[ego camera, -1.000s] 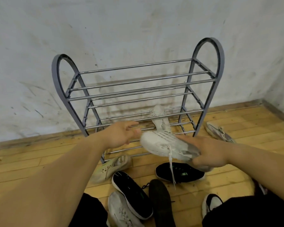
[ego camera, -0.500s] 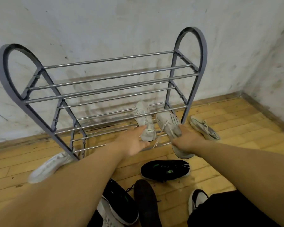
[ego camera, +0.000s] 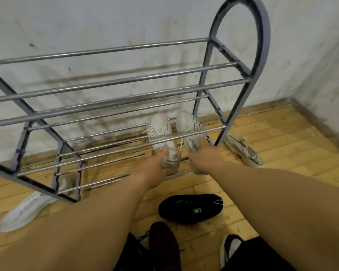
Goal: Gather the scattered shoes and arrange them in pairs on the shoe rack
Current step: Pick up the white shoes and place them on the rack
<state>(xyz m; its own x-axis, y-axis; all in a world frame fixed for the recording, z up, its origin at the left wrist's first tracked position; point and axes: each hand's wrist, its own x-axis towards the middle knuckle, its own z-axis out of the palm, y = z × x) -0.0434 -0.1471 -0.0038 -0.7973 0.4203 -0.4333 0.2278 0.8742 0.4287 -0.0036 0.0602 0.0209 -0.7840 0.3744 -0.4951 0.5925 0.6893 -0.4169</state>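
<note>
A grey metal shoe rack (ego camera: 241, 61) with chrome bars stands against the wall. Two white knit sneakers lie side by side on its lowest tier at the right end, toes toward the wall. My left hand (ego camera: 155, 165) holds the heel of the left white sneaker (ego camera: 160, 132). The heel of the right white sneaker (ego camera: 190, 128) is gripped by my right hand (ego camera: 205, 159). On the floor lie a black sneaker with green marks (ego camera: 190, 209), a dark shoe (ego camera: 162, 245), a black-and-white shoe (ego camera: 229, 249), a pale sneaker (ego camera: 25, 210) and a grey sneaker (ego camera: 243, 151).
The wall corner closes in at the right (ego camera: 309, 106). Bare wooden floor (ego camera: 282, 132) lies to the right of the rack. The rack's upper tiers (ego camera: 114, 83) carry nothing. Dark clothing on my legs fills the bottom edge.
The second white sneaker has gone from my right hand in the air onto the lowest tier beside the first. Both hands now rest on the heels. The view has moved closer and rightward.
</note>
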